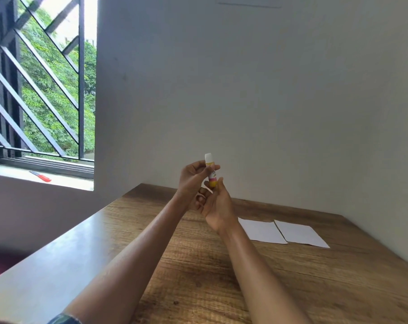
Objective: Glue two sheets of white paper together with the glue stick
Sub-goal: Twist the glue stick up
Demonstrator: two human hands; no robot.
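While both bare forearms stretched forward over the wooden table (291, 288), a scrap of patterned sleeve (63, 320) showed at the bottom edge of the view, on the left arm. The table's grain ran across its top, and its left edge caught a pale sheen from the window.

Farther out, the two hands met in the air above the table's far left part. The right hand (218, 206) was lower, palm turned toward the left, its fingertips (219, 183) closed round the yellow and pink bottom end of the glue stick (211, 171). The left hand (192, 181) sat higher, its thumb and forefinger pinching the tube's upper body just under the white cap (208, 157), the other fingers curled in beneath. The tube stood nearly upright, cap on top, clear of the table.

To the right of the hands, two white sheets lay flat on the wood side by side: the left sheet (262, 231) and the right sheet (301, 235), their near edges just touching or barely overlapping; which, could not be told.

Beyond the table rose a plain pale wall (268, 90). At far left a barred window (41, 78) looked onto green foliage, and a red pen-like object (41, 176) lay on the sill (65, 181).
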